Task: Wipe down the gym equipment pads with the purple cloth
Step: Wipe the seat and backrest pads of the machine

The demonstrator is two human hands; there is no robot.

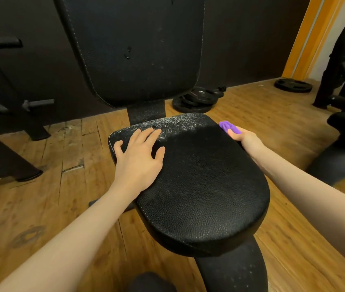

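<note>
Two hands: left hand [138, 157] flat, fingers spread on seat pad [199, 186]; right hand [246, 140] fingers clamp purple cloth [228, 126] at pad's right edge.

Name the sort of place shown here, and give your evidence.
Most likely a gym: a padded black seat pad with an upright back pad, and weight plates lying on the wooden floor.

The room is dim and warm-toned, with soft light falling from above and in front. The seat pad [199, 175] shows a mild sheen on its grain and casts a soft shadow on the wooden floor [41, 207]. The far wall is nearly black. Wide-angle distortion bends the edges; the forearms look stretched and slightly soft.
</note>
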